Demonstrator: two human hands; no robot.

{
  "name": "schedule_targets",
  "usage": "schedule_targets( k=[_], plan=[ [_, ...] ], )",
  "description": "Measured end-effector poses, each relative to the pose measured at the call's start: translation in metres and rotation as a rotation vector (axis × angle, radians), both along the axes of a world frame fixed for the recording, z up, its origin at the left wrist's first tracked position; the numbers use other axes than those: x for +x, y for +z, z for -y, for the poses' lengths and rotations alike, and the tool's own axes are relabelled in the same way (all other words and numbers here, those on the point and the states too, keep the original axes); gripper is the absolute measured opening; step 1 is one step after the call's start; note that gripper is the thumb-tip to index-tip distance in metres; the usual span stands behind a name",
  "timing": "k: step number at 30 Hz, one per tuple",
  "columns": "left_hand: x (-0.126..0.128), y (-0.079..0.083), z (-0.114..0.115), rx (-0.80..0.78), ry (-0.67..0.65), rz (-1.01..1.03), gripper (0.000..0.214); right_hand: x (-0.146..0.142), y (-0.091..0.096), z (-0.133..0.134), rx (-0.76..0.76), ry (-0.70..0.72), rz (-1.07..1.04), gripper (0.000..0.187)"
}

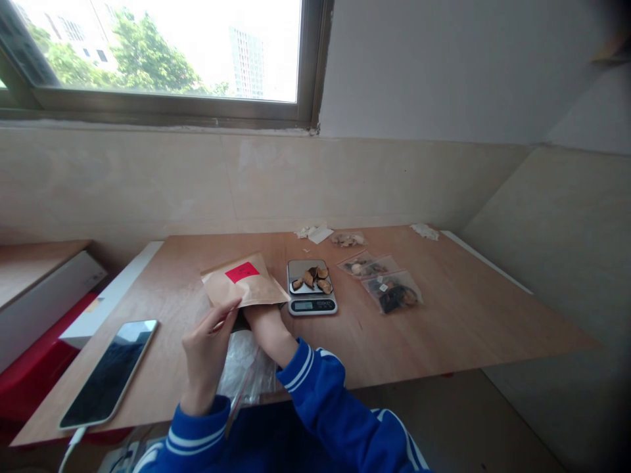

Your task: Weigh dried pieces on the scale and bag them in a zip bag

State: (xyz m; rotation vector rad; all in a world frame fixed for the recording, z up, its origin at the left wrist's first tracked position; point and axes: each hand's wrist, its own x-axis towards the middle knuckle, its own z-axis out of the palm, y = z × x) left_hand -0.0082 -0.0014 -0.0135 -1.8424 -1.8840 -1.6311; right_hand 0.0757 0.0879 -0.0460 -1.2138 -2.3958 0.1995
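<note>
A brown kraft paper bag [259, 289] with a red label is tilted above the table, its open end toward me. My left hand [211, 335] pinches the near edge of this bag between thumb and fingers. From the right, my right hand [263, 325] reaches into or under the bag's mouth, so its fingers are hidden. Just right of the bag, a small digital kitchen scale [313, 306] carries several brown dried pieces [315, 278], perhaps dried mushrooms. Below my hands lie clear plastic bags [246, 368], partly covered by my wrists.
Clear zip bags [393, 292] with dark and pale dried contents lie right of the scale. Behind are another small bag [348, 239] and white scraps [315, 232]. A smartphone [111, 371] with a white cable lies at the left. The table [468, 315] meets the wall.
</note>
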Motion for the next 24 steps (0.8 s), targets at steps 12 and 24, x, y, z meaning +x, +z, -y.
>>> schedule_targets(
  k=[12,24],
  plan=[
    [-0.003,0.0,0.0,-0.017,-0.02,0.018,0.022,0.025,0.027,0.019,0.071,0.094,0.17,0.043],
    [-0.004,0.005,-0.006,-0.019,-0.044,0.016,0.027,0.049,0.018,0.031,0.139,0.211,0.054,0.029]
  ],
)
